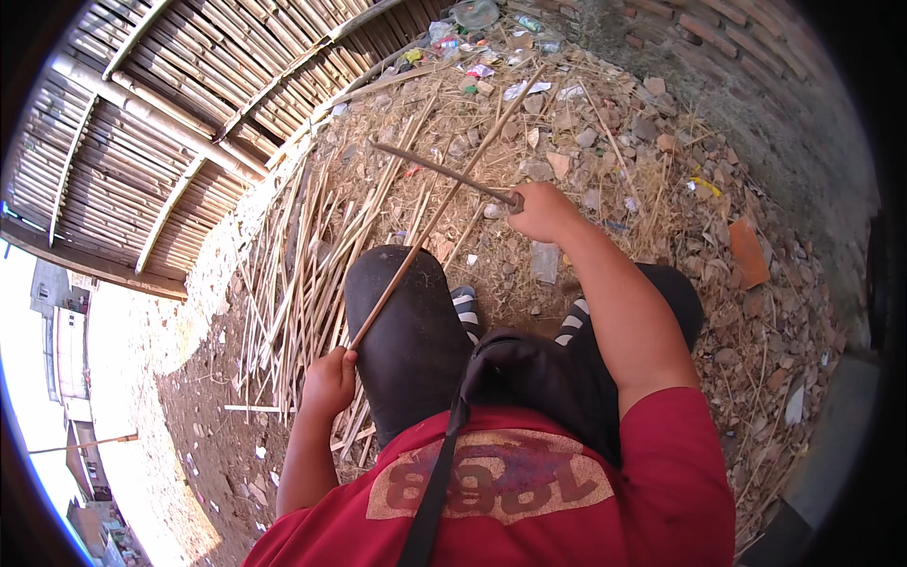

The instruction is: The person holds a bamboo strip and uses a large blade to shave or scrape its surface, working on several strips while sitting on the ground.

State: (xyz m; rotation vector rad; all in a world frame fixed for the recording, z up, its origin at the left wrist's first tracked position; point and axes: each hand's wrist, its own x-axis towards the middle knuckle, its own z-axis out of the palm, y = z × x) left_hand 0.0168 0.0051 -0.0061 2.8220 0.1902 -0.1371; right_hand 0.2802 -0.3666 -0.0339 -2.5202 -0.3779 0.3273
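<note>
My left hand (331,383) is closed round the near end of a long bamboo strip (425,231), which slants up and to the right past my left knee. In my right hand (545,214) is the handle of a long, narrow-bladed knife (439,170); its blade points left, with a slightly hooked tip. Blade and strip cross in front of my knees, but I cannot tell whether they touch. Left of my left leg, many cut bamboo strips (298,283) lie in a loose pile on the ground.
A bamboo slat fence (179,104) rises at the far left. Along the right runs a brick wall (727,42). Stones, straw and broken brick cover the ground, including an orange tile piece (748,253). Litter with a clear plastic container (475,13) lies at the far end.
</note>
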